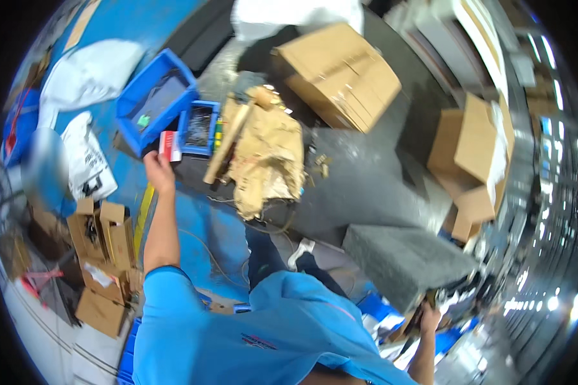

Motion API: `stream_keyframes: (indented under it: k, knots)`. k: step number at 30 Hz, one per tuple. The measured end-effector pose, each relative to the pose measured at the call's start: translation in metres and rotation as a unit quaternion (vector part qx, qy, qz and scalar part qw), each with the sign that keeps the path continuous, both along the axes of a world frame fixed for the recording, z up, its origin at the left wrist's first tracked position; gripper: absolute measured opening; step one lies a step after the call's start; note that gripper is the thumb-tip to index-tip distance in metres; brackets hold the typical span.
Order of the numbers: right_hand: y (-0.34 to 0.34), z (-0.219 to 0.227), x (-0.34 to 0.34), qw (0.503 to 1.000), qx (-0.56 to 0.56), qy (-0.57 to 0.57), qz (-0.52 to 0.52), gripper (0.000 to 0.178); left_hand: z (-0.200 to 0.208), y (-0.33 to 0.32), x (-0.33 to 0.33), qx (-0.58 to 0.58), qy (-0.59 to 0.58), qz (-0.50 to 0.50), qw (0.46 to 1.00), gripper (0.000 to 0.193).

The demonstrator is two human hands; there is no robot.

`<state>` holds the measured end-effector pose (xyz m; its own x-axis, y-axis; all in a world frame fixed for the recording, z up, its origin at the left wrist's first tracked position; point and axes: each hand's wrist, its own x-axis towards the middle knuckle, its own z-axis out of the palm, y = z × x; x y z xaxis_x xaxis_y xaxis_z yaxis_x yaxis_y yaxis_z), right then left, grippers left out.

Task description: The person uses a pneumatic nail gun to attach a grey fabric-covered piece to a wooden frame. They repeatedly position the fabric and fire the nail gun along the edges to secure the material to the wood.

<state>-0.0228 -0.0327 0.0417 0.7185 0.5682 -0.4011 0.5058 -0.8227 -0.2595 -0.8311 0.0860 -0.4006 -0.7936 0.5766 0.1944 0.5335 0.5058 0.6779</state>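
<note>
My left hand (159,172) is at the near end of a small red-and-white box (170,146). Its fingers appear closed on the box's lower edge. Just beyond are a large blue bin (127,122) with a small green piece inside and a smaller blue bin (199,151) of dark small parts. At the lower right, my right hand (430,317) is closed around a dark object partly hidden by the fingers, whose kind I cannot make out. It is beside the corner of a grey block (404,263).
Crumpled brown paper (266,154) lies on the dark work surface, near a closed carton (343,74). An open carton (472,151) stands at the right. White bags (90,157) and open cardboard boxes (109,240) are at the left. A cable (202,247) trails over the blue floor.
</note>
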Motion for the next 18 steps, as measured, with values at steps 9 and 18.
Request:
stream_keyframes:
  k: [9, 18]
  knots:
    - [-0.036, 0.021, 0.005, 0.994, 0.076, 0.068, -0.033, 0.021, 0.173, -0.002, 0.270, 0.181, -0.325, -0.222, 0.901, 0.033]
    - [-0.113, 0.013, 0.173, 0.732, 0.519, 0.440, -0.031, 0.061, 0.394, -0.070, 0.695, -0.010, -0.599, -0.545, 0.587, 0.015]
